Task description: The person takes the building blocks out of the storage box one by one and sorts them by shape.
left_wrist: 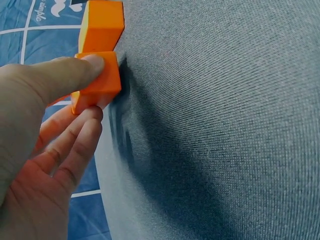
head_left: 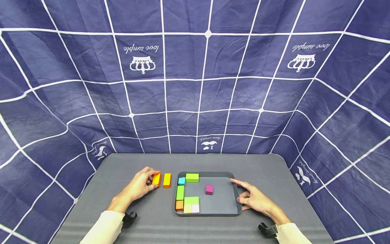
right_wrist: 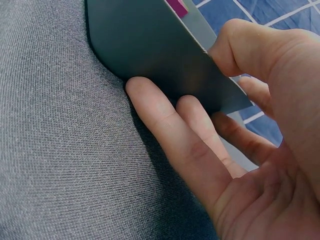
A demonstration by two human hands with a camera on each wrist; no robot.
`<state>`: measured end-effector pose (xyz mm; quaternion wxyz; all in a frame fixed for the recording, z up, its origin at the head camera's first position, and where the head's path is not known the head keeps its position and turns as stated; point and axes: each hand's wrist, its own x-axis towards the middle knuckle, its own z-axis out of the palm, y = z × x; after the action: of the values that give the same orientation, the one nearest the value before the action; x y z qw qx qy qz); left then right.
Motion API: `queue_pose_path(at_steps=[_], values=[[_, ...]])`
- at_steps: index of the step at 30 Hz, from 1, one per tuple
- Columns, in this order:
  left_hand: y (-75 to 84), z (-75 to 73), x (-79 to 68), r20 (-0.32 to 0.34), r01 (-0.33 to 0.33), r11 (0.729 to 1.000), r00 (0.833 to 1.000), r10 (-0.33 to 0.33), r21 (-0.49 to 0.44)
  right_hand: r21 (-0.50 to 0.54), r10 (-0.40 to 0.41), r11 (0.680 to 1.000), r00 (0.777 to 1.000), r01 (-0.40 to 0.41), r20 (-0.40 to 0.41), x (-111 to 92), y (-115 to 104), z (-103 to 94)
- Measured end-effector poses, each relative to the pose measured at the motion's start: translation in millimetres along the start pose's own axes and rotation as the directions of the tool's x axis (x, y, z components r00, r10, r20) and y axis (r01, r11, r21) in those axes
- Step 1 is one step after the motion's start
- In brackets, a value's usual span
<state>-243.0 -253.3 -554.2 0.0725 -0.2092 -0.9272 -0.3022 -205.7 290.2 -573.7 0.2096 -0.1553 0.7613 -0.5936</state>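
Note:
My left hand (head_left: 141,183) pinches an orange block (left_wrist: 105,82) between thumb and fingertips, low over the grey table, left of the tray. A second orange block (head_left: 167,180) lies just to its right; in the left wrist view it stands right behind the held one. My right hand (head_left: 256,198) is at the right side of a shallow grey tray (head_left: 210,214). In the right wrist view, mostly straight fingers (right_wrist: 160,115) rest on the tray's outer wall, with the thumb at the rim. A magenta cube (head_left: 209,189) sits near the middle of the tray.
Along the tray's left part lie green blocks (head_left: 180,192), a cyan cube (head_left: 181,181), an orange cube (head_left: 179,205), a yellow cube (head_left: 187,208) and a pale pink cube (head_left: 195,208). A blue cloth (head_left: 182,98) with white lines hangs behind the grey table (head_left: 146,220).

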Motion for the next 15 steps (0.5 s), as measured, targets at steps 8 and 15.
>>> queue_pose_path(at_steps=[8, 15], values=[[-0.1, 3.3, -0.1, -0.002, -0.035, 0.999, 0.999, 0.035, 0.027, -0.012, 0.000, 1.000, 1.000, 0.000, -0.013, 0.6, 0.0, 0.9], [-0.2, 4.4, -2.3, -0.001, -0.012, 1.000, 1.000, 0.012, 0.015, -0.021, 0.003, 1.000, 1.000, -0.003, -0.015, 0.3, 0.6, 1.4]])
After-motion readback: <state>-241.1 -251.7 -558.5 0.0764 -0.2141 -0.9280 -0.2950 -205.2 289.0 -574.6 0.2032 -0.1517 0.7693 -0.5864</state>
